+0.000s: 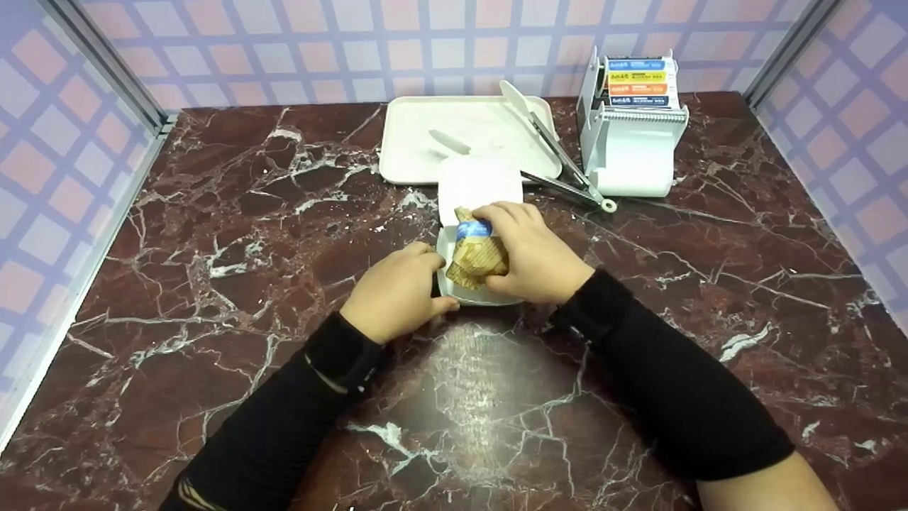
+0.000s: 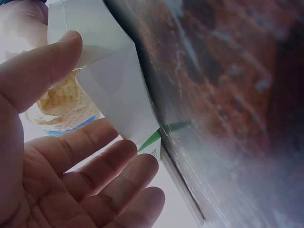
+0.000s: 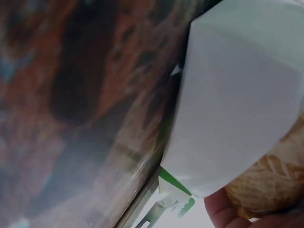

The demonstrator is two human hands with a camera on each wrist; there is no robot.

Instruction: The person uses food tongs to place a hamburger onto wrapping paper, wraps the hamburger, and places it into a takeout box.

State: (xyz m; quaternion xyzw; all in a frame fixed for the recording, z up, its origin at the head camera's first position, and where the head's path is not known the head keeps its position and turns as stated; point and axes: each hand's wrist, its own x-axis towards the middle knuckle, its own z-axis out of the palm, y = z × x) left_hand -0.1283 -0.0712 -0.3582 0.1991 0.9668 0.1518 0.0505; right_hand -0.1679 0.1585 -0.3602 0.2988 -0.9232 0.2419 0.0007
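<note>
A white clamshell takeaway box (image 1: 448, 238) stands on the table with its lid (image 1: 480, 184) folded back. My right hand (image 1: 535, 252) grips a paper-wrapped parcel (image 1: 479, 259) between thumb and fingers, within the box's base. The wrapper is brown printed paper with a blue label; its contents are hidden. At the box's left front corner, my left hand (image 1: 397, 291) touches the walls, thumb in front and fingers along the side. The left wrist view shows those fingers (image 2: 107, 164) loosely extended beside the white wall. In the right wrist view, a box wall (image 3: 237, 104) stands before the wrapped parcel (image 3: 270, 183).
Behind the box lies a cream tray (image 1: 408, 160) with a white spatula-like blade (image 1: 449, 142) on it. Tongs (image 1: 560, 152) lean over the tray's right side. A dispenser (image 1: 635, 135) with coloured label rolls stands at back right. Patterned walls enclose the marbled table (image 1: 213, 284).
</note>
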